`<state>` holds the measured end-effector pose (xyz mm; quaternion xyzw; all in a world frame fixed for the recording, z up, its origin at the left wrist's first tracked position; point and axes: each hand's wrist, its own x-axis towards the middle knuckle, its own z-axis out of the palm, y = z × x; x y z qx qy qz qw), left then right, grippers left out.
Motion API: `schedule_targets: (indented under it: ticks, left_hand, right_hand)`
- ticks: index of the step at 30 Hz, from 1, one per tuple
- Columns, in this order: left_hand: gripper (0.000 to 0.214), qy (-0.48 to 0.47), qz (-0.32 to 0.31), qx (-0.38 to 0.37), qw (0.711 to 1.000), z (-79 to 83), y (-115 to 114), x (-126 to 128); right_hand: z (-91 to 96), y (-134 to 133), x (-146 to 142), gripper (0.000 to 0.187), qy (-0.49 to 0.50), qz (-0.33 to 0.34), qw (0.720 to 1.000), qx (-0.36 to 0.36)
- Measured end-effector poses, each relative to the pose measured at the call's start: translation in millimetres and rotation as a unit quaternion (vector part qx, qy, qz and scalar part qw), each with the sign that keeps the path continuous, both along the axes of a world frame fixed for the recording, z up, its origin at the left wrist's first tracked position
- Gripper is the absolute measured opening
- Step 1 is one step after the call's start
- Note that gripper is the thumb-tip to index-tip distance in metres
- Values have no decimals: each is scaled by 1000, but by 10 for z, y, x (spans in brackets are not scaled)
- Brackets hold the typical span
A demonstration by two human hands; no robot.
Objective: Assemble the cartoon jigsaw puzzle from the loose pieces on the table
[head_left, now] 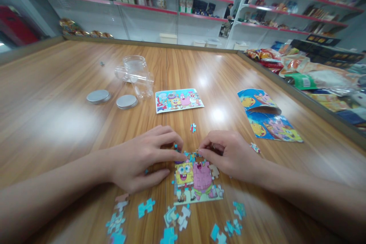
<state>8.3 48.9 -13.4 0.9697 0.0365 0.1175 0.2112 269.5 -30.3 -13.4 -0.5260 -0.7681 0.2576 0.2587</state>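
Observation:
A partly joined jigsaw puzzle lies flat on the wooden table, showing a yellow square cartoon figure and a pink star-shaped one. My left hand rests at its upper left edge, fingers apart, with the index fingertip on the pieces. At the top edge, my right hand pinches a small puzzle piece between thumb and index finger; the fingertips partly hide it. Loose blue pieces and a grey-backed piece are scattered in front of the puzzle. One more loose piece lies beyond my hands.
A printed picture card lies behind the puzzle. Clear plastic jars and silver lids stand to the left. A folded blue picture sheet is at right. Packaged goods border the table; stocked shelves stand behind.

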Motion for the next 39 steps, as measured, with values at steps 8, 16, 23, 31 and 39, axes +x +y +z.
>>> schedule_targets:
  ticks: [8, 16, 23, 31, 39]
  left_hand:
    - [52, 11, -13, 10, 1000, 53, -67, 35]
    - [50, 21, -20, 5, 1000, 56, -72, 46]
    - [46, 9, -14, 1, 1000, 45, -67, 54]
    - [46, 4, -14, -1, 1000, 37, -74, 45]
    - [48, 6, -12, 1, 1000, 34, -67, 46]
  right_hand:
    - [9, -10, -38, 14, 3, 3, 1000, -12]
    - [-23, 19, -62, 13, -42, 4, 999, -13]
    - [-4, 43, -19, 14, -60, 11, 998, -4]
    - [-39, 37, -2, 14, -66, 48, 996, 19]
    - [-55, 57, 8, 14, -87, 65, 994, 27]
